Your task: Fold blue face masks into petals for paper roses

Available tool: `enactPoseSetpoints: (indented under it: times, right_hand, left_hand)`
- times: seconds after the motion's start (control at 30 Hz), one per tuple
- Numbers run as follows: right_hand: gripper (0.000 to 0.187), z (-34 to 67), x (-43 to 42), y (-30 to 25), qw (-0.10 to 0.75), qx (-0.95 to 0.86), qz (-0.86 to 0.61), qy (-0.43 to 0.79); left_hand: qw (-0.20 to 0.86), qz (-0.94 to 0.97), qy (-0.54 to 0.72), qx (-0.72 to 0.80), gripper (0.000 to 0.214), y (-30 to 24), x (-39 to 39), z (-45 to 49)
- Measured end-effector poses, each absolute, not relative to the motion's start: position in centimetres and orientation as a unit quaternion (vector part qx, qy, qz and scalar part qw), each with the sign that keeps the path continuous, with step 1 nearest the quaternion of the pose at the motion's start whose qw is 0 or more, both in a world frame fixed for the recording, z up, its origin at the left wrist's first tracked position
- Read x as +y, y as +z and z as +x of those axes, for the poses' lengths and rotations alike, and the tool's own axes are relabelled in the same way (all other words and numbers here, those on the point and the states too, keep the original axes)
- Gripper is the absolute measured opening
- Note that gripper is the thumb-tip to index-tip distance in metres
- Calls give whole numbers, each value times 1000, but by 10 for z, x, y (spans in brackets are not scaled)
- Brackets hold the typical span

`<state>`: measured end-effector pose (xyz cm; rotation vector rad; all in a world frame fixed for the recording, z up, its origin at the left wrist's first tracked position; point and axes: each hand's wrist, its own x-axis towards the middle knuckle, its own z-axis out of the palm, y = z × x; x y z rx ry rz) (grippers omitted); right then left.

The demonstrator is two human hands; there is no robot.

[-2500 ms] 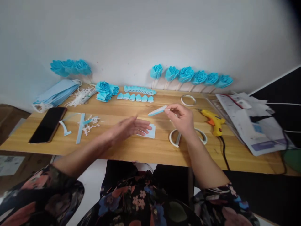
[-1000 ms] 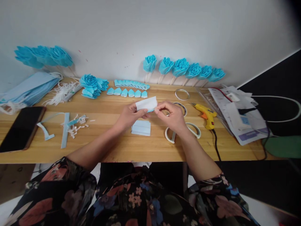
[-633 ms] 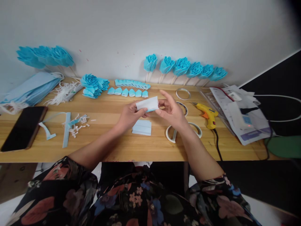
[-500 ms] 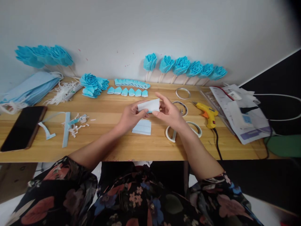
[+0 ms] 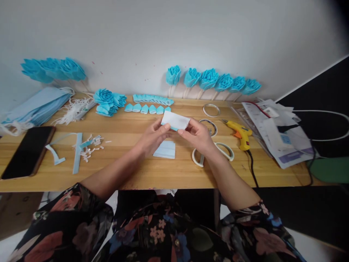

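Observation:
Between both hands, above the table, is a folded piece of face-mask fabric (image 5: 176, 119), white on the side facing me with a blue strip along its lower edge. My left hand (image 5: 153, 137) pinches its left end, thumb on the front. My right hand (image 5: 198, 135) grips its right end, fingers behind and thumb at the lower edge. Just below lies a pale blue stack of cut mask fabric (image 5: 165, 150) on the wood. Scissors with white handles (image 5: 225, 151) lie partly hidden under my right wrist. Behind the hands are a row of folded blue petals (image 5: 144, 108) and a pleated blue strip (image 5: 152, 99).
Blue fabric roses on sticks (image 5: 208, 79) lean against the wall, others (image 5: 105, 102) lie left. Tape rolls (image 5: 211, 110), a yellow glue gun (image 5: 241, 134) and papers (image 5: 283, 145) are right. Face masks (image 5: 40, 105), a phone (image 5: 28, 151) and fabric scraps (image 5: 91, 145) are left.
The folded fabric has been raised slightly and tilted, its right end lower. My right index finger, raised before, has come down onto the piece.

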<state>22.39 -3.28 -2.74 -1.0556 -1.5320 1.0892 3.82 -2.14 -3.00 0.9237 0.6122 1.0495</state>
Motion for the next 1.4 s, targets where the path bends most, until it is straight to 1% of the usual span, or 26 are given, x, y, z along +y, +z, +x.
enactPoseSetpoints:
  times: [0.1,0.23,0.3,0.4,0.47,0.6,0.7,0.87,1.0,1.1,1.27,1.4]
  right_hand:
    - [48,222,-32,-30,474,-630,-424,446]
    - [48,221,-32,-35,462,-645,-420,440]
    - [47,223,-32,-33,459,-660,-426,415]
    - [47,231,-32,-26,476,-696,-432,319]
    - [51,236,-33,-19,479,-732,-425,232]
    - [57,239,-32,-11,437,-813,-379,66]
    - [51,236,-31,-13,410,-844,-346,16]
    - [21,232,-28,-20,416,-849,-325,21]
    - [9,231,-27,-21,416,-844,-336,42]
    - [7,230,-27,-21,412,-841,-345,62]
    - [9,228,-30,-19,429,-818,-368,109]
    - [7,226,-32,-20,451,-763,-427,179]
  left_hand:
    - [761,396,429,281,42,-36,-26,44]
    - [758,390,430,296,30,-39,-26,45]
    - [760,385,434,294,27,-36,-23,43]
    - [765,361,443,296,22,-29,-19,37]
    - [770,346,444,300,20,-25,-17,35]
    - [786,330,431,296,17,-22,-17,33]
    - [801,316,421,286,13,-24,-18,34]
    - [805,325,405,287,12,-27,-20,36]
    - [787,361,411,284,16,-30,-20,37]
    - [758,399,412,311,21,-29,-21,36]
    - [643,503,403,413,24,-20,-23,33]
    - [631,531,399,402,26,-16,-23,33]
